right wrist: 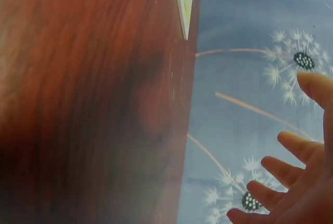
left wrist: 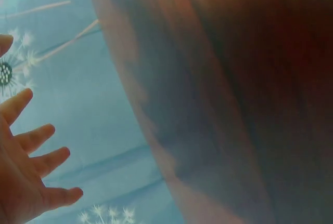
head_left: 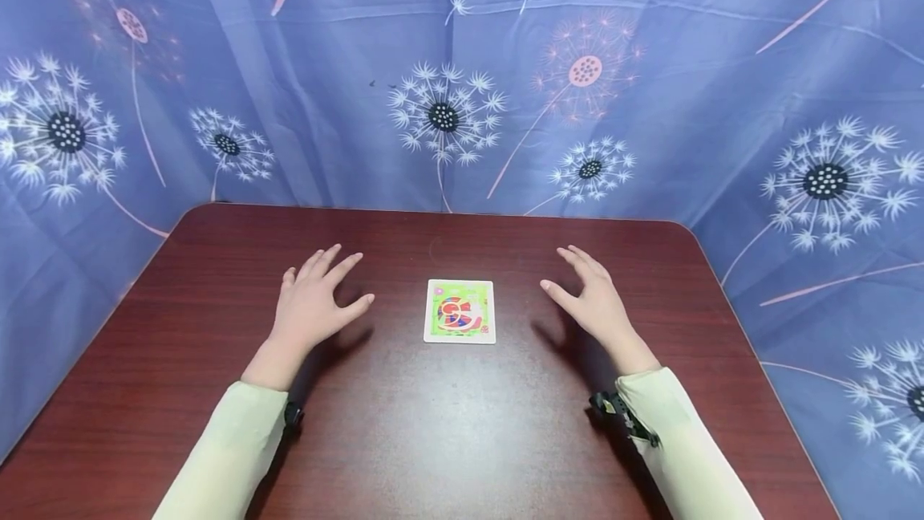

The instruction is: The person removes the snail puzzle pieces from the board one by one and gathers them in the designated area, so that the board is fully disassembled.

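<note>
I see the left hand (head_left: pixel 312 310) and the right hand (head_left: pixel 599 307) either side of the head view's middle, fingers spread apart, with a square printed card (head_left: pixel 459 311) lying flat between them on the dark red tabletop (head_left: pixel 404 408), touching neither. Only there does the card show whole; the right wrist view catches just a corner at its top edge, while the left wrist view shows the left fingers fanned at lower left against the blue dandelion curtain (left wrist: pixel 93 89).
</note>
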`<state>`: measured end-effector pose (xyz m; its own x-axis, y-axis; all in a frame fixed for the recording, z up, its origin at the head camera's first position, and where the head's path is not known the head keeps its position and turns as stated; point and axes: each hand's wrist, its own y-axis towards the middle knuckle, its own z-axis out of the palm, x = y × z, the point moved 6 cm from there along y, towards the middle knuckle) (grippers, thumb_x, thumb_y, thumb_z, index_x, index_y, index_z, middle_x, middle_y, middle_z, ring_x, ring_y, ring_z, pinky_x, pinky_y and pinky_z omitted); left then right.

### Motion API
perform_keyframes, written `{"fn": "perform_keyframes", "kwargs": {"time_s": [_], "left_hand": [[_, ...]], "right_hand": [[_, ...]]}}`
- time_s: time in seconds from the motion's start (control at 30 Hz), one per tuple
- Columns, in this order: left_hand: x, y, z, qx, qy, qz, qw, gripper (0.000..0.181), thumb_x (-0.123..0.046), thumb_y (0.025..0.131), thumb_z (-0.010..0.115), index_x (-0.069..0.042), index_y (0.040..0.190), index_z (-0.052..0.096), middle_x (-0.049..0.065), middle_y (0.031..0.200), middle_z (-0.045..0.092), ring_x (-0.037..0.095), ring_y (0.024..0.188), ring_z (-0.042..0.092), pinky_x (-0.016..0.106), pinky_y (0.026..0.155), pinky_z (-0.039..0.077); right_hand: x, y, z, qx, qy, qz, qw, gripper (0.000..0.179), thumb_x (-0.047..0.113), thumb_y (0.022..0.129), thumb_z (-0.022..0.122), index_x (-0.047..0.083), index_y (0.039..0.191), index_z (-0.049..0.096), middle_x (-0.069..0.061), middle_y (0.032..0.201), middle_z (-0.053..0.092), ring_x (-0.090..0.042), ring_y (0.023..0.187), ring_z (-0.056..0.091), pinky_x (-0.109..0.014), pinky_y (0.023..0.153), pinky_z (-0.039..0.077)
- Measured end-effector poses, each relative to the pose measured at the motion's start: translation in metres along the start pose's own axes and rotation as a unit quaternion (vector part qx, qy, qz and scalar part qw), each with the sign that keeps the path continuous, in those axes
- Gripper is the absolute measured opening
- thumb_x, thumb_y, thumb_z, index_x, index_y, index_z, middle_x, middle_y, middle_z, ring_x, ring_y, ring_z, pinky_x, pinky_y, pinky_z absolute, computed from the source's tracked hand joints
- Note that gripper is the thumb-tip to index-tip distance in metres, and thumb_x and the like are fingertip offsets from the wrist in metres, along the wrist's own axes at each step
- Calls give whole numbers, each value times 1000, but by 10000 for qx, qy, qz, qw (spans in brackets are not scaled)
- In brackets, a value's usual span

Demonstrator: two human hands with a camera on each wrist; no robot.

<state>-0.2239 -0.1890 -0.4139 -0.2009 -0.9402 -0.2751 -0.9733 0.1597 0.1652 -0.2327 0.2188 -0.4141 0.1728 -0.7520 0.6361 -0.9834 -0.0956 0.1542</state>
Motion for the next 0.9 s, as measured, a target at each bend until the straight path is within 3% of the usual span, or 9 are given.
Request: {"fn": "perform_keyframes", "kwargs": {"time_s": [0.43, 0.9], "left_hand": [[-39, 5, 11, 146, 15, 944, 9954, 67, -49, 88, 67, -22, 147, 56, 13, 158, 49, 37, 147, 45, 68, 115, 35], [-77, 8, 39, 615, 344, 1802, 9811, 63, -48, 89, 66, -22, 145, 59, 11, 157, 52, 34, 146, 49, 60, 116, 41]], "right_hand": [[22, 11, 15, 325, 509, -562, 9966, 58, 23, 95, 70, 2, 146, 53, -21, 156, 49, -40, 149, 41, -59, 122, 32], [29, 20, 39, 919, 583, -304, 9936, 58, 28, 95, 71, 6, 146, 54, -17, 154, 52, -37, 147, 45, -57, 120, 37]]}}
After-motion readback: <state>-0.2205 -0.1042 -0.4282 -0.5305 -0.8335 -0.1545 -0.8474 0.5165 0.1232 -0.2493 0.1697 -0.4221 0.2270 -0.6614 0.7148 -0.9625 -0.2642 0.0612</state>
